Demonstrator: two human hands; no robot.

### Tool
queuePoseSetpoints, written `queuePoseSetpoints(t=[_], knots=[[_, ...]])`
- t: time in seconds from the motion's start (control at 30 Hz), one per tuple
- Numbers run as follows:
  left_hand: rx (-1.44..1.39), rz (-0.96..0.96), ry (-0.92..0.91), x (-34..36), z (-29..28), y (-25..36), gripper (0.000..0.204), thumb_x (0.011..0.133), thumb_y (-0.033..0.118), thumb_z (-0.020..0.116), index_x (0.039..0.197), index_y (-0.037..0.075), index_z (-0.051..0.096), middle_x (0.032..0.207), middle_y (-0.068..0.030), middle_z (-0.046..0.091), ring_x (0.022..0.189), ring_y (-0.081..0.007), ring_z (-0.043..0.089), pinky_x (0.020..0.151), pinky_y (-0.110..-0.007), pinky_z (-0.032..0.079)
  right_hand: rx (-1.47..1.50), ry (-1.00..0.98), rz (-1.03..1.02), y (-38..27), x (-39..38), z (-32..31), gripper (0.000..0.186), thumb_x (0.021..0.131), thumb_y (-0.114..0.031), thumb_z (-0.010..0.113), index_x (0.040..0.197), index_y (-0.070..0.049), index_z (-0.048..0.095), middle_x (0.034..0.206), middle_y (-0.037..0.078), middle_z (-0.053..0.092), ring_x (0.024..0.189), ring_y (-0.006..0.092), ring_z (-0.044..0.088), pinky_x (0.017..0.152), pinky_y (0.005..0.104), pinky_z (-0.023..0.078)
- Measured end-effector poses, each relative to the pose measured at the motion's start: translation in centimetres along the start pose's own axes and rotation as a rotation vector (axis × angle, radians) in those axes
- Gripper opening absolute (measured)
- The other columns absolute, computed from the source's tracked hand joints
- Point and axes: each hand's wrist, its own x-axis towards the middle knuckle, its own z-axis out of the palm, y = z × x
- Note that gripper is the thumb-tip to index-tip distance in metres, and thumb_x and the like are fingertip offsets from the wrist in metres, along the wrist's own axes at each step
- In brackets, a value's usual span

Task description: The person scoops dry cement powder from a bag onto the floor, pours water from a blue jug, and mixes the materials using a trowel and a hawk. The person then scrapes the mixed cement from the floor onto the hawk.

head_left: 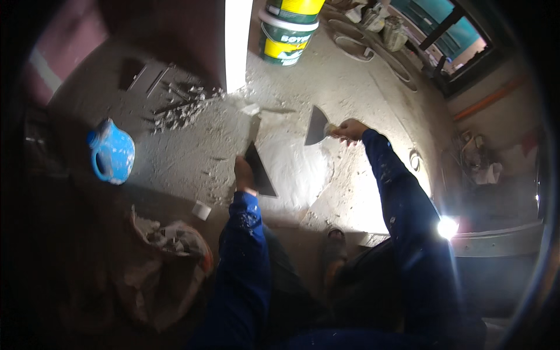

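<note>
While the right hand (350, 132), grip closed, holds one fan-shaped grey scraper (317, 126) at the far right of one glossy pale patch (297, 172), the left hand (244, 174) clasps one dark triangular blade (260, 172) at the patch's left.

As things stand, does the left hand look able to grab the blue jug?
Probably not straight off: the left hand is taken up by a flat-bladed tool, and the blue jug sits well off to its left. Nothing tall seems to stand between them, so a freed hand might get there.
</note>
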Motion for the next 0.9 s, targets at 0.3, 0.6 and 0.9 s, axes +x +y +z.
queuePoseSetpoints(t=[0.3, 0.6, 0.9], knots=[[0.117, 0.164, 0.029, 1.9, -9.4, 0.2, 0.046, 0.099, 0.048, 0.035, 0.102, 0.007, 0.056, 0.082, -0.0106, 0.062, 0.069, -0.0229, 0.063, 0.063, -0.038, 0.054, -0.512, -0.333, -0.101, 11.7, 9.0, 4.7, 0.085, 0.082, -0.085, 0.033, 0.105, -0.013, 0.073, 0.085, 0.008, 0.073, 0.077, 0.0206, 0.070, 0.073, 0.0358, 0.054], [-0.103, 0.053, 0.216, -7.4, -9.3, 10.9, 0.034, 0.095, 0.032, 0.040, 0.101, 0.005, 0.060, 0.084, -0.0091, 0.064, 0.073, -0.0242, 0.064, 0.071, -0.037, 0.053, -0.133, -0.401, 0.176, 20.6, 12.7, 13.7, 0.087, 0.080, -0.087, 0.033, 0.116, -0.015, 0.067, 0.104, 0.009, 0.070, 0.090, 0.0222, 0.068, 0.072, 0.0398, 0.055], [0.075, 0.087, 0.506, -5.7, -6.1, 10.5, 0.064, 0.093, 0.027, 0.054, 0.142, -0.007, 0.033, 0.152, -0.0233, 0.030, 0.139, -0.0316, 0.033, 0.113, -0.036, 0.025, -0.170, -0.053, -0.087, -1.2, 14.9, 26.4, 0.080, 0.077, -0.076, 0.053, 0.106, -0.003, 0.071, 0.113, 0.020, 0.067, 0.111, 0.0358, 0.062, 0.095, 0.0482, 0.045]])
